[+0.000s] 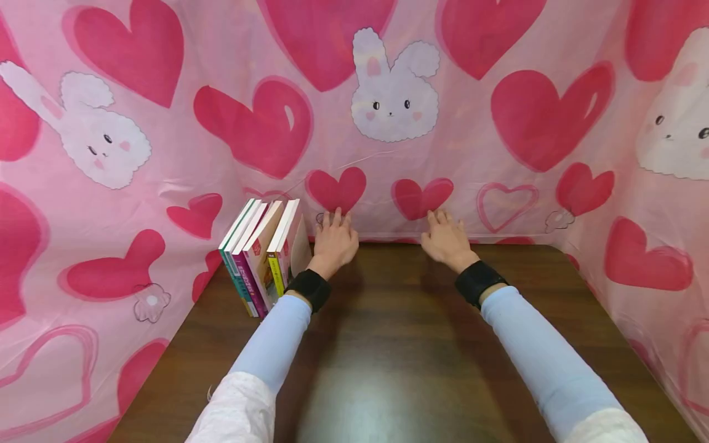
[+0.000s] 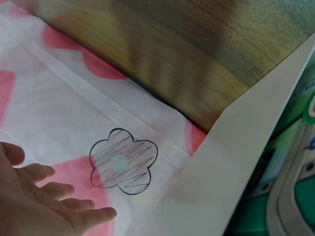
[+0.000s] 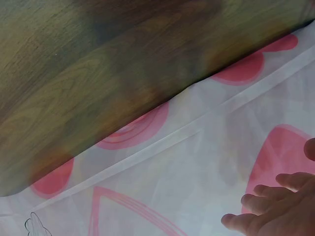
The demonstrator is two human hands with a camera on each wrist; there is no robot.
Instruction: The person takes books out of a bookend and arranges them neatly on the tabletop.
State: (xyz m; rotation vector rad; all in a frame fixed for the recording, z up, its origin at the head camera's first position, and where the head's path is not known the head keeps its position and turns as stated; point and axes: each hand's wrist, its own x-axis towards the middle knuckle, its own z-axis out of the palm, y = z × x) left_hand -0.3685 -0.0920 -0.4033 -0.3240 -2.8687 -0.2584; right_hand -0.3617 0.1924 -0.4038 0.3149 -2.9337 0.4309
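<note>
Both arms reach toward the back of the table in the head view. My left hand (image 1: 335, 241) is held over the far edge, just right of a row of upright books (image 1: 260, 252), with its fingers extended and nothing in them. In the left wrist view a book's pale cover (image 2: 211, 172) and a green book (image 2: 290, 147) stand beside that hand. My right hand (image 1: 447, 240) is at the same depth farther right, fingers spread loosely and holding nothing. The right wrist view shows its fingers (image 3: 263, 199) in front of the pink curtain (image 3: 197, 162).
A dark wooden table (image 1: 399, 344) lies below both arms. Pink fabric with hearts and rabbits (image 1: 395, 92) hangs behind it and along both sides. The books lean slightly at the table's left rear.
</note>
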